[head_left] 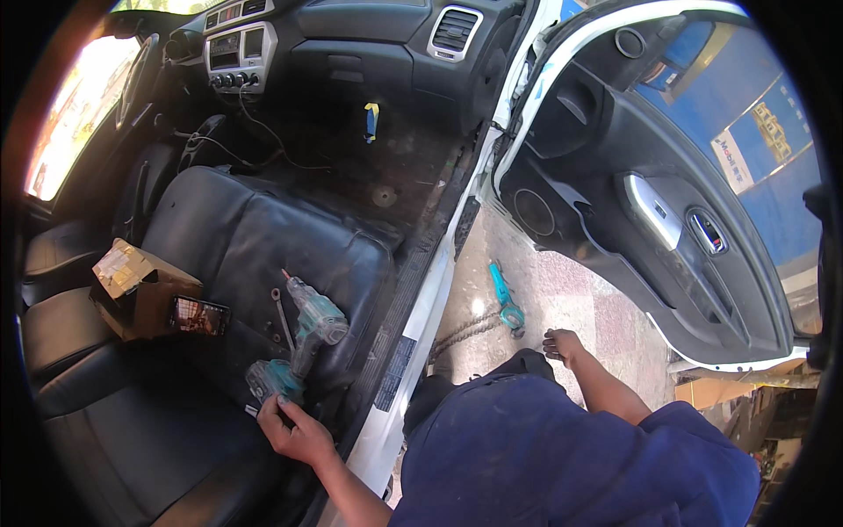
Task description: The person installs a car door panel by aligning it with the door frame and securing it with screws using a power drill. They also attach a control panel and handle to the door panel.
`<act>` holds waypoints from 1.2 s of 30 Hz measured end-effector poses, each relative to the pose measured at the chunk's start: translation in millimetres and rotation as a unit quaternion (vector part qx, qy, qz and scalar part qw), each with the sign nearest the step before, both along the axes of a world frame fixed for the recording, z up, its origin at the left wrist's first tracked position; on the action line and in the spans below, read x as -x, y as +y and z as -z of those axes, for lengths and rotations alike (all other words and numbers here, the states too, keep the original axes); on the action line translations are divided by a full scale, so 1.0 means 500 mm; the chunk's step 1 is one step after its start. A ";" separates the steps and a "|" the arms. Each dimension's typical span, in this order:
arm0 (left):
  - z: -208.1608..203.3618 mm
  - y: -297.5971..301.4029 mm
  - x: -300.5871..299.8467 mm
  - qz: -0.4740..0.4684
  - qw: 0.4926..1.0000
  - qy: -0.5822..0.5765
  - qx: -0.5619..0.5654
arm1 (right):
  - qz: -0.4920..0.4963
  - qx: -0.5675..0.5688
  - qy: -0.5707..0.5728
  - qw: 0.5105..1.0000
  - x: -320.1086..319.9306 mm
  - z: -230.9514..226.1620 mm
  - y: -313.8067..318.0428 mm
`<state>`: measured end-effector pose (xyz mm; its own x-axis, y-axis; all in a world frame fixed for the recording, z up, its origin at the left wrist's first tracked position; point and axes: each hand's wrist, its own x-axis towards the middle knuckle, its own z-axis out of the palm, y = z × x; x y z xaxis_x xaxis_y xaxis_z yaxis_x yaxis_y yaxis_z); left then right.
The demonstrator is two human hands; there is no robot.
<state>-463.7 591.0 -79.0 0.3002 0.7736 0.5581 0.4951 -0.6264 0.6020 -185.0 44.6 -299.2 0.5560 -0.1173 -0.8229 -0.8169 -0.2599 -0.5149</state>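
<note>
My left hand (297, 432) is at the lower end of a teal and grey cordless drill (318, 318), its thumb and fingers closed on the edge of the battery base. The drill lies on the black car seat (255, 237), its narrow tip pointing away from me. Beside it on the seat is a metal wrench (283, 318). Over the floor outside the car hangs my right hand (562, 346), its fingers loosely bent and apart, with nothing visible in them. Just beyond that hand, a teal power tool (504, 297) with a rounded head lies on the floor.
An opened cardboard box (136, 285) and a lit phone (198, 316) sit left of the drill. The white car door (650, 202) stands open on my right, past the door sill (399, 373). A chain-like dark strand (470, 330) lies by the floor tool. A cable (263, 132) hangs from the dashboard.
</note>
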 end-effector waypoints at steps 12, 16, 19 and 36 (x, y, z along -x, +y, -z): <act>0.044 0.093 0.026 -0.103 0.993 0.029 0.050 | -0.036 -0.011 0.003 0.999 0.023 0.010 0.109; 0.110 0.098 0.023 -0.095 0.971 -0.083 0.204 | -0.058 -0.005 -0.015 0.998 0.028 0.016 0.092; 0.100 0.074 0.002 -0.092 0.971 -0.073 0.210 | -0.058 -0.015 -0.011 0.998 0.040 0.049 0.066; 0.042 -0.019 -0.011 -0.065 0.961 -0.065 0.259 | -0.210 0.016 -0.045 0.977 -0.061 0.008 0.223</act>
